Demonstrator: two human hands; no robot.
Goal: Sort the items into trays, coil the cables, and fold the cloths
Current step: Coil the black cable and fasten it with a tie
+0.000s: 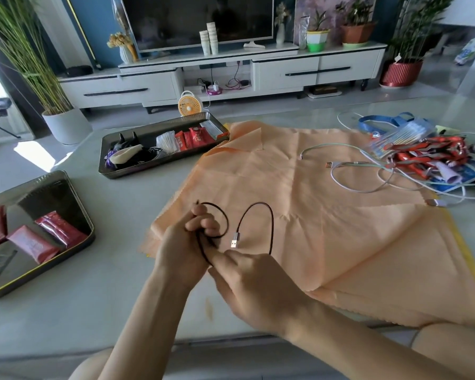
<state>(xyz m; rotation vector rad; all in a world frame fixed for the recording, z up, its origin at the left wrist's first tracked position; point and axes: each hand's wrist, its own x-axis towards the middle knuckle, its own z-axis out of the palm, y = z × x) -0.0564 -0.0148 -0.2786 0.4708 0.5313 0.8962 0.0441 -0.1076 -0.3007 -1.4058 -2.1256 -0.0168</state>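
Left hand (192,234) curled round small loops of black USB cable (234,239), above orange cloth (313,215); right hand (247,281) pinching free length. Danger of loops springing open from stiff tail, on any loosening of grip.

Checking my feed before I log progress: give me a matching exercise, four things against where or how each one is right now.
Things:
1. black cable
2. orange cloth
3. near tray
4. pale cables

States:
A. spread open on the table
B. holds red packets
C. held by left hand and right hand
D. tangled into the pile at right

Pairs: 1-C; 2-A; 3-B; 4-D
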